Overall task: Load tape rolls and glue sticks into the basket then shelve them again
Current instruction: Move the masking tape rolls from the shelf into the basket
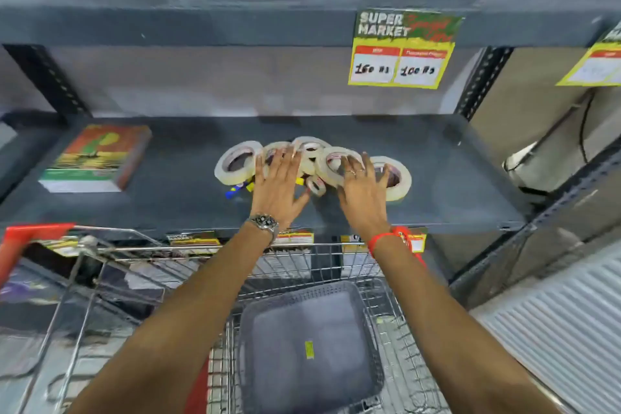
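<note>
Several cream tape rolls (pixel 237 163) lie in a heap on the dark grey shelf (pixel 453 185), with blue and yellow glue sticks (pixel 235 191) partly showing beneath them. My left hand (pixel 277 183) rests flat with spread fingers on the middle rolls. My right hand (pixel 361 186) lies spread on the rolls at the right, next to the outermost roll (pixel 400 178). Neither hand grips anything. A small tape roll (pixel 316 185) sits between the hands. Below, a grey plastic basket (pixel 309 292) stands empty in the wire cart.
A wire shopping cart (pixel 151 250) with a red handle (pixel 30 233) is pushed against the shelf front. A stack of notebooks (pixel 97 161) lies at the shelf's left. A price sign (pixel 401 50) hangs from the shelf above. Perforated uprights (pixel 482 81) flank the bay.
</note>
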Demonstrator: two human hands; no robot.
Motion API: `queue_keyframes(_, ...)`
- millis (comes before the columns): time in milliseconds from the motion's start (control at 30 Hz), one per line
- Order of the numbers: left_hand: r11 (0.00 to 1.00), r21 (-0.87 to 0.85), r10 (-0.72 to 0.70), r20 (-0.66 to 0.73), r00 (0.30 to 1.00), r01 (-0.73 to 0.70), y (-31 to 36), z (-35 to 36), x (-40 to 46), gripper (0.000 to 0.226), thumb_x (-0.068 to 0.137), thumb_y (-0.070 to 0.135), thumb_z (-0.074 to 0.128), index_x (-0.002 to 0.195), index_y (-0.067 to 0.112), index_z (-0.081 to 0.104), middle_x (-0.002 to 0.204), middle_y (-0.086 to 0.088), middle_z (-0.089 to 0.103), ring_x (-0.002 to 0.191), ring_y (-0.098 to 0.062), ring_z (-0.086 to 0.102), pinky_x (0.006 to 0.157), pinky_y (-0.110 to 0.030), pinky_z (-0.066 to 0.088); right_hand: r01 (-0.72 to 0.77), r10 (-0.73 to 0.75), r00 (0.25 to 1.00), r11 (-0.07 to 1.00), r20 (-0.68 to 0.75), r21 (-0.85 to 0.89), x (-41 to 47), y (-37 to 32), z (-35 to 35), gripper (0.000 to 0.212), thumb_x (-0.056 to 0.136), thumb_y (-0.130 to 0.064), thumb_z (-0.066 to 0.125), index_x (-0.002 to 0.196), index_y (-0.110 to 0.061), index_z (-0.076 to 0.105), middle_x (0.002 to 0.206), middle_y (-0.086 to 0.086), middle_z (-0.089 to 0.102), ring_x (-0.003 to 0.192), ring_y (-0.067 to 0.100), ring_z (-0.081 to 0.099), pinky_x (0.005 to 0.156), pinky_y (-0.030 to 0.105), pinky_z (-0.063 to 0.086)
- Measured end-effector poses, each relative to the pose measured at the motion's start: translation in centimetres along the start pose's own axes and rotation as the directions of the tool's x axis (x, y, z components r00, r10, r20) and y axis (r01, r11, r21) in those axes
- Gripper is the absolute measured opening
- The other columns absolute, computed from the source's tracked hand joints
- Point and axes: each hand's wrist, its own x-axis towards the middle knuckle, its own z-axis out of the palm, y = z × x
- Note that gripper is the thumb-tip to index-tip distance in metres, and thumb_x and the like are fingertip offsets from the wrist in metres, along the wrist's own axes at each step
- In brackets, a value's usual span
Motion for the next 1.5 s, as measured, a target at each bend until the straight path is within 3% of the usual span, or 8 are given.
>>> queue_keyframes(167,0.993,-0.069,-0.081,0.149,0.986,0.092,-0.8,1.6,3.7,0.063,0.096,0.040,0.037,0.148,0.015,0.011,0.156,-0.003,0.013,0.144,-0.020,0.008,0.115,-0.050,-0.003,0.037,-0.024,0.986,0.996,0.167,-0.079,2.1,0.3,1.7,0.049,0.091,-0.014,0.051,0.138,-0.013,0.037,0.142,0.007,0.044,0.138,0.026,0.026,0.108,0.068,0.010)
queue_keyframes(367,0.999,-0.030,-0.029,0.212,0.977,0.036,-0.9,2.5,7.0,0.054,0.097,0.040,0.036,0.144,0.018,0.025,0.153,0.000,0.025,0.142,-0.018,0.016,0.115,-0.052,-0.003,0.028,-0.013,0.984,0.996,0.179,-0.086,2.5,0.6,2.7,0.022,0.089,-0.010,0.053,0.110,-0.011,0.061,0.114,0.010,0.063,0.121,0.029,0.047,0.111,0.066,0.010)
queue_keyframes(733,0.997,0.043,0.045,0.248,0.968,-0.058,0.6,2.9,10.6,0.034,0.095,0.035,0.044,0.123,0.023,0.058,0.140,0.000,0.046,0.138,-0.019,0.026,0.114,-0.054,-0.002,-0.010,0.022,0.985,0.997,0.172,-0.071,0.6,1.8,0.8,0.034,0.085,-0.006,0.056,0.119,-0.008,0.054,0.125,0.014,0.056,0.127,0.034,0.036,0.113,0.062,0.006)
queue_keyframes(900,0.998,-0.060,-0.006,0.067,0.998,0.010,2.0,1.7,8.9,0.028,0.094,0.025,0.047,0.115,0.020,0.064,0.129,0.001,0.056,0.133,-0.020,0.035,0.115,-0.056,-0.003,-0.041,0.044,0.994,0.999,0.103,-0.035,-0.8,2.8,-0.2,0.039,0.081,0.000,0.054,0.119,-0.007,0.056,0.127,0.015,0.054,0.128,0.035,0.035,0.113,0.061,0.004)
queue_keyframes(1033,0.985,-0.174,-0.050,-0.246,0.968,0.007,3.1,-0.5,2.7,0.021,0.088,0.026,0.056,0.102,0.020,0.071,0.109,0.003,0.069,0.119,-0.024,0.052,0.109,-0.060,0.004,-0.097,0.098,0.995,0.993,-0.020,0.068,-5.2,2.7,0.1,0.048,0.078,-0.005,0.063,0.125,-0.010,0.053,0.125,0.012,0.057,0.122,0.035,0.042,0.113,0.061,0.011)
queue_keyframes(1167,0.969,-0.228,0.000,-0.391,0.920,-0.097,3.7,0.9,-8.0,0.014,0.084,0.023,0.064,0.093,0.016,0.073,0.095,0.003,0.074,0.106,-0.024,0.062,0.109,-0.055,0.009,0.045,-0.014,0.982,0.986,-0.188,0.163,-13.0,1.5,2.2,0.041,0.075,-0.016,0.062,0.115,-0.010,0.061,0.103,0.010,0.068,0.109,0.029,0.039,0.109,0.050,0.019)
queue_keyframes(1333,0.976,-0.198,-0.068,0.097,0.993,0.086,2.7,7.0,-19.7,0.029,0.085,0.034,0.049,0.090,0.022,0.074,0.096,0.005,0.073,0.101,-0.021,0.065,0.109,-0.047,0.016,0.123,-0.122,0.992,0.973,-0.021,0.196,-21.3,0.2,7.6,0.035,0.073,-0.025,0.050,0.101,-0.013,0.068,0.096,0.007,0.071,0.100,0.029,0.050,0.098,0.044,0.033)
queue_keyframes(1500,0.984,-0.073,-0.096,0.554,0.827,0.163,3.1,13.7,-26.0,0.014,0.065,0.035,0.066,0.062,0.023,0.072,0.076,0.008,0.073,0.079,-0.017,0.068,0.089,-0.043,0.044,0.101,-0.168,0.862,0.981,0.479,0.163,-24.7,0.0,14.0,0.041,0.049,-0.014,0.076,0.089,-0.016,0.071,0.081,0.005,0.073,0.076,0.025,0.066,0.082,0.034,0.055)
